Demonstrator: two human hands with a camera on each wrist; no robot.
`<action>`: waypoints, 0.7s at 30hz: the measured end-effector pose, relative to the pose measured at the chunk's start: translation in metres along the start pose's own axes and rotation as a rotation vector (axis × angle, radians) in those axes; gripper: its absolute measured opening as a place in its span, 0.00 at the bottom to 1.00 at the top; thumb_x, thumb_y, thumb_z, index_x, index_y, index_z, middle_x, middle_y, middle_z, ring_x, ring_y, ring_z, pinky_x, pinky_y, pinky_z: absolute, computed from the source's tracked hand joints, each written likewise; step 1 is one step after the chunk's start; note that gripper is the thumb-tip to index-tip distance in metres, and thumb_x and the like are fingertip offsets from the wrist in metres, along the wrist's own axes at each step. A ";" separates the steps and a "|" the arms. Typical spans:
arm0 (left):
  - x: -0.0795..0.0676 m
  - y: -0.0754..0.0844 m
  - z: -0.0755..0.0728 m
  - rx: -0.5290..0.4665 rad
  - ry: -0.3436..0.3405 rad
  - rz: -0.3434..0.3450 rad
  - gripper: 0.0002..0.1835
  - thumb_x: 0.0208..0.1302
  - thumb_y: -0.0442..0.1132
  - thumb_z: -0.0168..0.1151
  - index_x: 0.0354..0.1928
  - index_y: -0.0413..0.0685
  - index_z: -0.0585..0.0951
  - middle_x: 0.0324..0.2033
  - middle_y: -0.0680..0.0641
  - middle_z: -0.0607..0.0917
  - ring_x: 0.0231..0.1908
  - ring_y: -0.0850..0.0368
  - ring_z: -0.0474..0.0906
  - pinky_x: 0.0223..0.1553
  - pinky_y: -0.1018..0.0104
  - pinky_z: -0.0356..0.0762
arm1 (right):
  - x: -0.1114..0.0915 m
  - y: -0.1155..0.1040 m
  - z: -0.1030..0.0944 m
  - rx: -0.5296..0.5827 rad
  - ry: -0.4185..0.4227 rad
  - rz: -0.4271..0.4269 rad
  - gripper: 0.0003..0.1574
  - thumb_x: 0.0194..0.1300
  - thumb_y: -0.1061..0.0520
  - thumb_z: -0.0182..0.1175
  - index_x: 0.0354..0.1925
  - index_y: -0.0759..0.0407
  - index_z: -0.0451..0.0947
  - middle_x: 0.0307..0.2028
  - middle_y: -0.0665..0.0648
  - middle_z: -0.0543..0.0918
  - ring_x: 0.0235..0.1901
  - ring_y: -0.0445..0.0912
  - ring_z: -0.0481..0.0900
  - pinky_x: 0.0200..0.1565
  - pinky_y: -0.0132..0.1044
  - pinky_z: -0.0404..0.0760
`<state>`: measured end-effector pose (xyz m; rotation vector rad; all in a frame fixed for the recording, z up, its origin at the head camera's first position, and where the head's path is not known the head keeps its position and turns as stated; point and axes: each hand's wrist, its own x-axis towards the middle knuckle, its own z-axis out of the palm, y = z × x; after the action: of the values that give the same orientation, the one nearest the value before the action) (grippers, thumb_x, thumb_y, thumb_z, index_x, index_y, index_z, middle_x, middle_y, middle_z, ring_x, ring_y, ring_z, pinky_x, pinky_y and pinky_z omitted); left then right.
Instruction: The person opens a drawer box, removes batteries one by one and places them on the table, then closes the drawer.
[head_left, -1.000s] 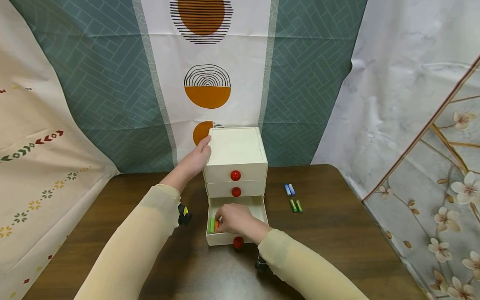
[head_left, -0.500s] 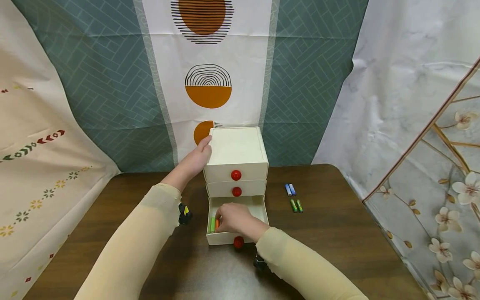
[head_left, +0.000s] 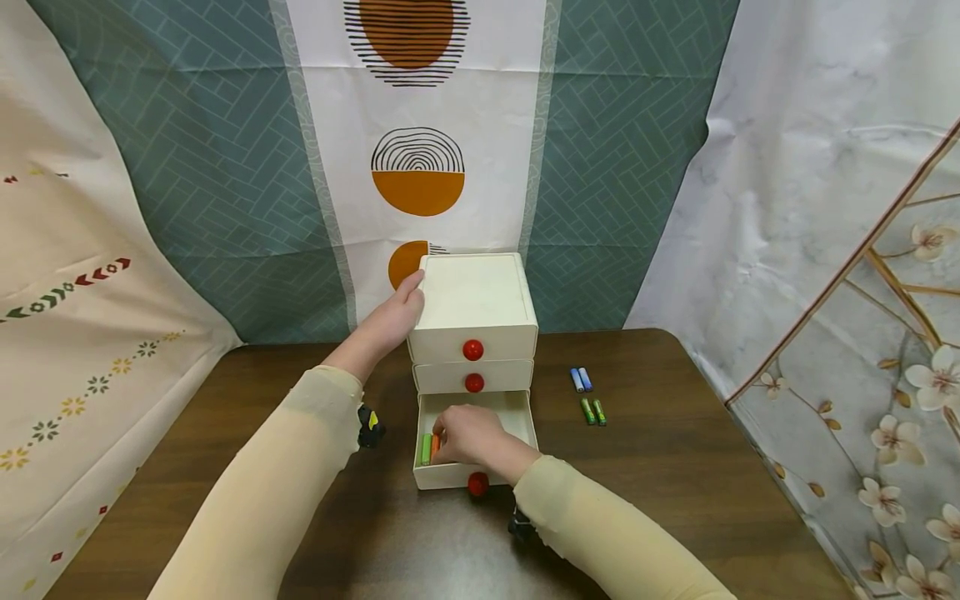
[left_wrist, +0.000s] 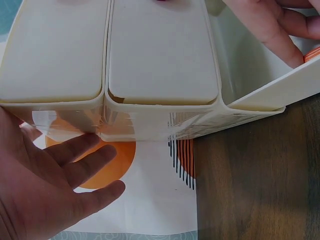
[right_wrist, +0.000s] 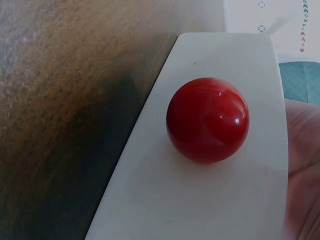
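A white cabinet of three drawers point(head_left: 474, 290) stands against the cloth backdrop, its bottom drawer point(head_left: 444, 478) pulled out. My left hand point(head_left: 386, 325) rests along the cabinet's upper left side, its fingers spread in the left wrist view. Inside the open drawer, at the front left, my right hand point(head_left: 471, 435) pinches an orange battery point(head_left: 435, 445), mostly covered by the fingers. Beside that one lies a green battery point(head_left: 426, 449). The right wrist view is filled by the drawer front and its red knob point(right_wrist: 207, 120); the right fingertips are hidden there.
On the brown table point(head_left: 675, 467), right of the cabinet, lie two blue-and-white batteries point(head_left: 581, 380) and two green batteries point(head_left: 593, 412). The upper two drawers, with red knobs point(head_left: 473, 350), are closed. Patterned cloths hang at the back and both sides.
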<state>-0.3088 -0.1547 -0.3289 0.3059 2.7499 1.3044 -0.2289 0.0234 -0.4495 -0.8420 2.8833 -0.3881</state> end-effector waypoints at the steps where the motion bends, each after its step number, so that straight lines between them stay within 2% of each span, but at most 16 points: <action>1: 0.000 0.000 0.000 -0.002 -0.001 0.001 0.37 0.90 0.59 0.29 0.92 0.62 0.41 0.90 0.46 0.45 0.87 0.43 0.43 0.85 0.39 0.41 | 0.000 0.000 0.000 0.005 -0.001 -0.003 0.14 0.59 0.43 0.84 0.35 0.46 0.91 0.26 0.39 0.81 0.30 0.39 0.78 0.29 0.37 0.75; 13: -0.001 0.001 0.000 -0.014 -0.001 -0.002 0.36 0.90 0.60 0.29 0.92 0.62 0.41 0.90 0.46 0.45 0.87 0.43 0.43 0.85 0.39 0.41 | 0.000 0.000 0.001 -0.008 0.000 -0.047 0.14 0.59 0.47 0.84 0.27 0.46 0.86 0.22 0.40 0.78 0.27 0.39 0.75 0.27 0.36 0.72; 21: -0.001 0.000 0.000 -0.020 -0.003 0.010 0.36 0.90 0.59 0.29 0.92 0.61 0.41 0.90 0.46 0.45 0.87 0.42 0.43 0.85 0.40 0.41 | 0.002 0.002 0.002 -0.010 -0.013 -0.043 0.13 0.59 0.46 0.84 0.38 0.48 0.92 0.27 0.39 0.81 0.31 0.38 0.79 0.32 0.35 0.77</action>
<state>-0.3074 -0.1549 -0.3289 0.3206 2.7348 1.3314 -0.2314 0.0233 -0.4525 -0.9063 2.8614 -0.3712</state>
